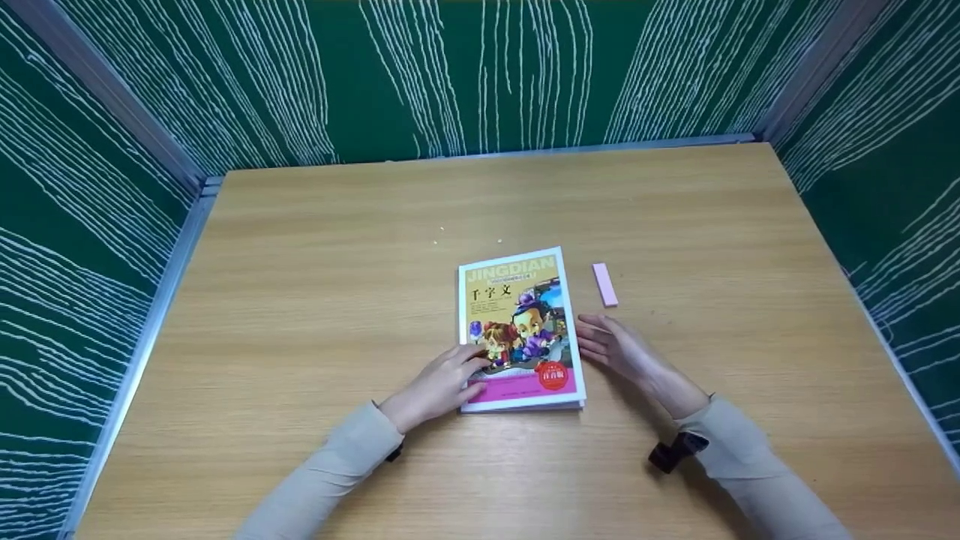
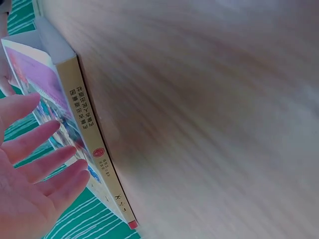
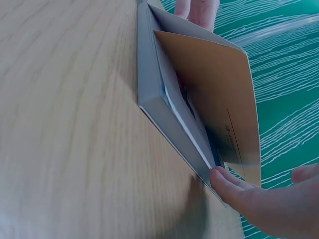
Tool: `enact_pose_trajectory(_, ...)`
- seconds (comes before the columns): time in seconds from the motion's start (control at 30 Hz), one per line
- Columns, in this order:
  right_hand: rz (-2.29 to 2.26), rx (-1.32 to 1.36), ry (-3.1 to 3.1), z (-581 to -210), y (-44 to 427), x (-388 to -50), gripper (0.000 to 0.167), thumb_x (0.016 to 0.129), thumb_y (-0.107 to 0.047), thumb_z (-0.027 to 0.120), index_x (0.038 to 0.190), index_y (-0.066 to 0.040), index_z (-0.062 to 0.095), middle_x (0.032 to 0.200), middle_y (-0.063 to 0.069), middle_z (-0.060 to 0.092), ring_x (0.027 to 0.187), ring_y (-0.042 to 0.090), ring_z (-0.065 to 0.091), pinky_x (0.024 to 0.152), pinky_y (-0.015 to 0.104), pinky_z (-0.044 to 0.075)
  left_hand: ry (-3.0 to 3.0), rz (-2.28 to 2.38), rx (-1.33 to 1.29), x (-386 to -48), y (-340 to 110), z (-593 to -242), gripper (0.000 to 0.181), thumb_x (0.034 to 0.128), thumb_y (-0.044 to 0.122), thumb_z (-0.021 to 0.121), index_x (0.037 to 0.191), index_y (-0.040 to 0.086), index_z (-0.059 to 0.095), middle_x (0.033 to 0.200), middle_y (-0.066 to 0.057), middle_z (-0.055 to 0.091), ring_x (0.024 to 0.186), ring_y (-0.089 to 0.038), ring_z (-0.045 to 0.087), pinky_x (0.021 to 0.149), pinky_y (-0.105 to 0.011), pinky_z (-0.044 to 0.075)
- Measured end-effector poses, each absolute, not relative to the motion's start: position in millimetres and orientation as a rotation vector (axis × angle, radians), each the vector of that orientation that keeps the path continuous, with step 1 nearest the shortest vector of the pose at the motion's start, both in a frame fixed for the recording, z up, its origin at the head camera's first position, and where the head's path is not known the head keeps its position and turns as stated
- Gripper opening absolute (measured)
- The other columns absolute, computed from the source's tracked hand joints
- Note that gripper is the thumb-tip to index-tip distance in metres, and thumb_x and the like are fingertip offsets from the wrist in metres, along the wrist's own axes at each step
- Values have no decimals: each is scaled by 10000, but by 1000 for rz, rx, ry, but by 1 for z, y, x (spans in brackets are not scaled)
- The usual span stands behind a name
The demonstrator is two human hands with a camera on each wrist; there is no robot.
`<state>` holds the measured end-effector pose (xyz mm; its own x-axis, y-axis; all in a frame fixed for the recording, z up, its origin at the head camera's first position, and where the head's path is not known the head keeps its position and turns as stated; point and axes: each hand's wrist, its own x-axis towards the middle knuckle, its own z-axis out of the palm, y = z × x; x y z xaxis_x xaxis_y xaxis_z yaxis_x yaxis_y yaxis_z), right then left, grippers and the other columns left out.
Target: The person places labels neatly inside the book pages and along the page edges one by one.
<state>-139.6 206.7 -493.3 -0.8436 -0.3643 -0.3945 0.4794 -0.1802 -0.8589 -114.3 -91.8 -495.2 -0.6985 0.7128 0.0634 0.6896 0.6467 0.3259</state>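
A paperback book [image 1: 517, 388] with cartoon children on its cover lies face up on the table. My left hand [image 1: 439, 381] has its relaxed fingers over the lower left of the cover. In the left wrist view those fingers [image 2: 37, 149] stretch near the tan spine [image 2: 88, 132]. Beside the book's right edge is my right hand [image 1: 626, 354], fingers extended. The right wrist view shows the front cover [image 3: 209, 74] standing slightly up from the pages. A fingertip [image 3: 224, 181] there is at the page edge; whether it touches is hard to tell.
A small pink strip [image 1: 604, 285] lies right of the book, just beyond my right hand. Tiny white specks dot the wooden table [image 1: 330, 247] behind the book. Green walls with white lines [image 1: 517, 75] rise around the table's back and sides.
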Motion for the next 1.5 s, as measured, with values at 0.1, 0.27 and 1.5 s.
enact_pose_trajectory(0.1,-2070,132,1544,-494,206,-140,576,982,-317,188,1369,98,86,1394,290,134,1279,357,208,1051,368,245,2770,497,1182,-114,-91,-496,383,881,276,532,1167,22,551,1295,-159,440,1199,-267,405,1025,-349,306)
enact_pose_trajectory(0.27,-2081,154,1523,-494,205,-140,579,981,-323,199,1373,89,85,1407,276,123,1292,358,171,1061,378,224,2749,502,1149,-114,-91,-497,391,881,276,531,1182,26,541,1313,-159,420,1216,-269,385,1032,-351,294)
enact_pose_trajectory(1.5,-2128,172,1407,-481,207,-137,570,979,-330,150,1386,54,39,1425,243,77,1295,289,220,1052,336,244,2727,528,1109,-117,-90,-501,381,878,286,532,1166,38,553,1304,-156,427,1211,-263,390,1022,-361,310)
